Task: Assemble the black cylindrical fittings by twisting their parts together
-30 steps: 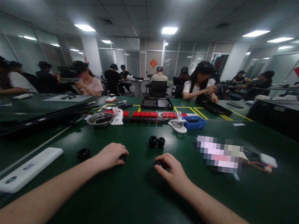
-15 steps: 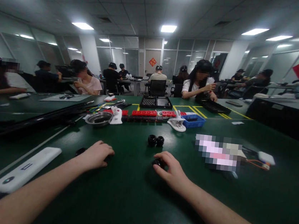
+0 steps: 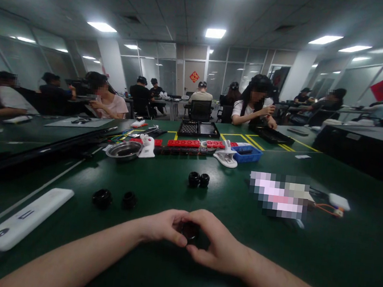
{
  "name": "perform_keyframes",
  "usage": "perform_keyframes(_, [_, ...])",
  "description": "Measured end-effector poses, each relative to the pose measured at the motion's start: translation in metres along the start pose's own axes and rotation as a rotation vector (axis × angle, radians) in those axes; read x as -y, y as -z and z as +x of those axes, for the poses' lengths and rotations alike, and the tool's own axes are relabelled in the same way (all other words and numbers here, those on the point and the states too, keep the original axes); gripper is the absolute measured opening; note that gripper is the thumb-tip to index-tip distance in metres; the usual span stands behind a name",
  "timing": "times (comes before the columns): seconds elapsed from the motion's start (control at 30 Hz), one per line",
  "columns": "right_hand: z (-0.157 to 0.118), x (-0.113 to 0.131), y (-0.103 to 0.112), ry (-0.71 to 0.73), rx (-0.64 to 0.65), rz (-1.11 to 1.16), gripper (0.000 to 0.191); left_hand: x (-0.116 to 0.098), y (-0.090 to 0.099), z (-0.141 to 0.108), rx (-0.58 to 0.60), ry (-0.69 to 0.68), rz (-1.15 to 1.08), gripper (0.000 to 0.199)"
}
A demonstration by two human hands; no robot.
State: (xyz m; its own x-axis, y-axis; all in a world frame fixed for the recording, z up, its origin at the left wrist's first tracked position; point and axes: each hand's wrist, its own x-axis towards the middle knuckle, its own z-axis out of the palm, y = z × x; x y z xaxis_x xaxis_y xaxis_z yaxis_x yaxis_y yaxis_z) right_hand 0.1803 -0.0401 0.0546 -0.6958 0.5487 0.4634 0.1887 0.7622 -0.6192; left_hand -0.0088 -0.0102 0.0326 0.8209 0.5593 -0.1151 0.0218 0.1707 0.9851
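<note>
Low in the middle of the view, my right hand [image 3: 213, 242] is closed round a small dark round part [image 3: 190, 231]. My left hand [image 3: 170, 226] meets it from the left, its thumb and fingers at the same part; the fingers partly hide it. Two similar black round parts stand to the left, one larger [image 3: 102, 199] and one smaller [image 3: 129, 200], a little apart. Beyond my hands, another black part [image 3: 194, 179] and its smaller neighbour [image 3: 204, 180] stand side by side.
A white power bank-like device [image 3: 25, 219] lies at left. Farther back are a metal bowl [image 3: 124, 149], white clamps [image 3: 226, 156], a blue bin [image 3: 248, 154], red strips [image 3: 183, 143] and a black case [image 3: 199, 129]. A person [image 3: 256, 102] works across the green table [image 3: 159, 181].
My left hand has moved right, away from the black parts at left, uncovering them. My right hand has come nearer with a black part, and both hands now meet at it.
</note>
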Motion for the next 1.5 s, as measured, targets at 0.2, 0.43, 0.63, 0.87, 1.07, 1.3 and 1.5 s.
perform_keyframes(0.2, [-0.001,-0.009,-0.001,0.055,-0.033,-0.073,0.048,-0.010,-0.001,-0.012,-0.005,0.090,0.151,0.058])
perform_keyframes(0.43, [0.000,-0.011,0.007,-0.029,-0.037,-0.148,0.036,-0.049,0.052,-0.068,-0.613,0.070,0.794,0.035])
perform_keyframes(0.63, [0.002,-0.011,0.004,-0.078,-0.043,-0.192,0.031,-0.040,0.107,-0.113,-0.906,0.176,1.435,0.040])
perform_keyframes(0.87, [0.003,-0.013,0.004,-0.110,-0.045,-0.214,0.027,-0.019,0.113,-0.127,-0.818,0.279,1.533,0.040])
perform_keyframes(1.07, [0.004,-0.015,0.003,-0.149,-0.020,-0.237,0.024,-0.024,0.108,-0.128,-0.780,0.261,1.507,0.039])
perform_keyframes(1.3, [0.005,-0.016,0.003,-0.169,-0.003,-0.275,0.022,-0.014,0.115,-0.127,-0.720,0.277,1.568,0.048])
perform_keyframes(1.5, [0.004,-0.015,0.004,-0.165,-0.008,-0.269,0.021,-0.018,0.116,-0.126,-0.706,0.397,1.610,0.046])
